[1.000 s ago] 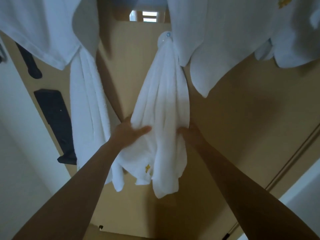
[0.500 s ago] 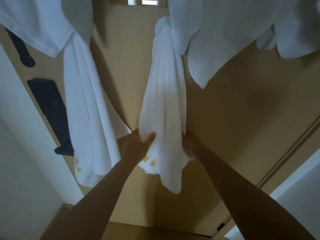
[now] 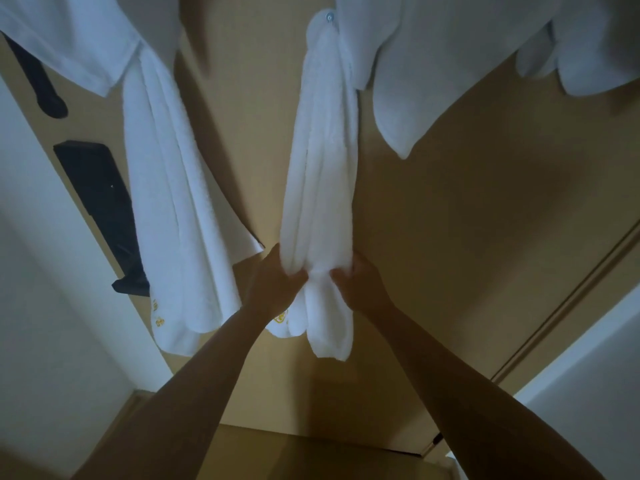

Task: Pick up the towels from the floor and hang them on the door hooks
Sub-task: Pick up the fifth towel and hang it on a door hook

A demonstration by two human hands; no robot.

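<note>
A white towel (image 3: 320, 161) hangs in a long bunch from a pale round hook (image 3: 329, 17) on the tan door (image 3: 467, 220). My left hand (image 3: 273, 282) grips its lower part from the left, and my right hand (image 3: 356, 280) grips it from the right, squeezing the folds together. Below my hands the towel's end (image 3: 329, 327) dangles, with a yellow emblem partly showing. A second white towel (image 3: 169, 202) hangs to the left; its hook is hidden by cloth above.
More white cloth (image 3: 433, 57) drapes across the top right and another piece (image 3: 69, 39) at the top left. A black lock plate (image 3: 97, 195) and a black handle (image 3: 38, 84) sit on the door's left edge. A white wall (image 3: 41, 306) stands at left.
Both hands slid down the hanging towel and closed in around it, gathering its spread folds into a narrow bunch. The view tilted so the hook sits higher in frame.
</note>
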